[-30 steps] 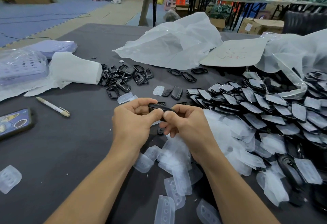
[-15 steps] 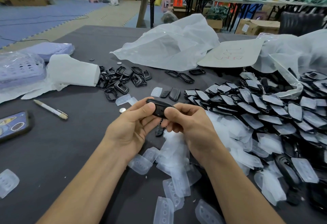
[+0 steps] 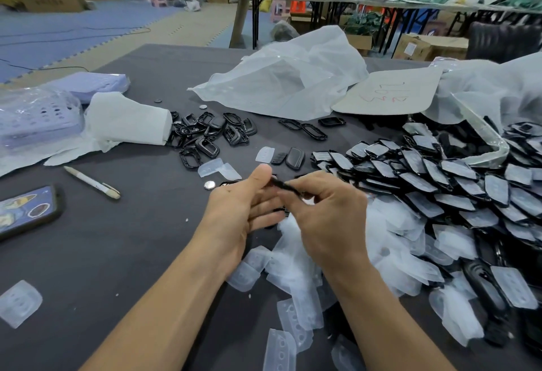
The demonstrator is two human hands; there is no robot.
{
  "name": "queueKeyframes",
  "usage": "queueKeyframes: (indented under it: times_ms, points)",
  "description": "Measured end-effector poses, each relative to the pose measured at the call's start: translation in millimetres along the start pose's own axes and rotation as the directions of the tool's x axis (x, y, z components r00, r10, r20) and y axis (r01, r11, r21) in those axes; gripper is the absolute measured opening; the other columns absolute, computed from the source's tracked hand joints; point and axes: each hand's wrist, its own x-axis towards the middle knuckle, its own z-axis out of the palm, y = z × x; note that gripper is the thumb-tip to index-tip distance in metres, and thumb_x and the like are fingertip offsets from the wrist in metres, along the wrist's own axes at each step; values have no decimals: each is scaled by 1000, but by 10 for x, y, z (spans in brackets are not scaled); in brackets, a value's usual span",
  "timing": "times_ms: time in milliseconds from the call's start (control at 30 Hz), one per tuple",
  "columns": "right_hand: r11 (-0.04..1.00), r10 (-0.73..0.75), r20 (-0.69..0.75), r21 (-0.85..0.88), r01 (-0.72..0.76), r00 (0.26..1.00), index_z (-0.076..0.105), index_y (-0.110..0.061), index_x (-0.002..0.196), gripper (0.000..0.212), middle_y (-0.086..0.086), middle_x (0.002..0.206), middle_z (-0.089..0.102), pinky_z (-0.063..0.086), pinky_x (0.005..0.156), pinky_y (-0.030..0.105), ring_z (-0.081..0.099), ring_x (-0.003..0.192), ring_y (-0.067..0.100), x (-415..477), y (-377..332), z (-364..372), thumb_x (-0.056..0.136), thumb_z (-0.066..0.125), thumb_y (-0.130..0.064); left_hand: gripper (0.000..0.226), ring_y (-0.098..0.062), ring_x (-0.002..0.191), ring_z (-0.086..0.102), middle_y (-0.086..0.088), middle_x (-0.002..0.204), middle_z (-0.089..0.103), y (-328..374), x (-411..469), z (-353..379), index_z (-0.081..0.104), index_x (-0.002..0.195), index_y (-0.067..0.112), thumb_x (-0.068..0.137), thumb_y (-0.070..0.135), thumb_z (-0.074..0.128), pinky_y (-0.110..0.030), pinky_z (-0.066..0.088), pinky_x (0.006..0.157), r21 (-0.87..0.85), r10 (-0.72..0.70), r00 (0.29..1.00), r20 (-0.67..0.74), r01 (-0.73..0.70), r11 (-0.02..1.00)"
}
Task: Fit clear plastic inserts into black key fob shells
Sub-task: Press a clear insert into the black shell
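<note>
A black key fob shell (image 3: pixel 283 185) is held edge-on between both hands above the dark table (image 3: pixel 123 241). My left hand (image 3: pixel 243 209) pinches its left end with the thumb on top and the fingers loosely spread below. My right hand (image 3: pixel 328 212) grips its right end with curled fingers. Loose clear plastic inserts (image 3: pixel 293 276) lie heaped under and in front of my hands. To the right spreads a large pile of black shells with clear inserts on them (image 3: pixel 440 183). Empty black shell frames (image 3: pixel 211 136) lie behind my hands.
A phone (image 3: pixel 26 212) and a pen (image 3: pixel 91 182) lie at the left, with a roll of white paper (image 3: pixel 126 119) and lilac baskets in plastic (image 3: pixel 35 118) behind. A crumpled clear bag (image 3: pixel 281 83) and a cardboard sheet (image 3: pixel 390 92) sit at the back. A coin cell (image 3: pixel 209 185) rests near my left hand.
The shell has turned from face-up to edge-on between my hands. My left fingers have opened out beneath it, and both hands have shifted slightly.
</note>
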Motion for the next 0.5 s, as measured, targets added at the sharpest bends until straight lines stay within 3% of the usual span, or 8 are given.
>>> queueKeyframes:
  times_ms: [67,200,300,400,433,500]
  points:
    - [984,-96,61,-146,104,993,83,-18,87,12,-9,81,73,57,72,35,65,75,11,-33,-32,40,76,90,-19,30,-16,69,73,-9,86,78,-20,3,-2,81,83,9,78,39,82,-26,60,61,43,22,999,-39,-21,999]
    - [948,-180,123,-244,205,976,83,-24,89,18,-11,87,75,55,77,39,57,88,7,-72,-97,60,72,90,-21,5,-23,73,65,-14,83,74,-29,16,-71,80,83,4,87,4,77,-25,59,58,95,54,989,-141,-41,995]
    - [989,-18,242,-137,52,970,82,-31,101,31,-14,101,76,53,94,33,64,100,3,-68,-109,33,72,90,-24,28,-18,62,69,-11,75,77,-15,29,-91,80,67,9,88,-6,69,-21,55,48,114,71,976,-206,-48,992]
    - [995,87,239,-66,-73,967,80,-37,104,29,-24,96,70,47,92,13,61,102,-3,-50,-109,18,78,84,-27,23,-19,55,72,-15,73,77,14,45,-86,78,78,3,91,-10,64,-23,55,45,120,80,972,-221,-54,991]
    - [992,117,203,-74,-104,972,80,-37,105,26,-22,95,70,47,90,14,61,99,-1,-34,-99,3,82,80,-27,19,-21,56,73,-17,75,78,16,51,-79,76,83,0,92,-11,63,-24,56,46,119,82,972,-220,-57,991]
    - [971,181,103,-177,-161,978,79,-33,110,24,-10,95,71,50,94,28,62,96,7,20,-34,-55,89,72,-23,19,-21,61,75,-17,78,78,8,62,-77,75,84,0,92,-12,63,-25,58,49,140,97,971,-218,-67,988]
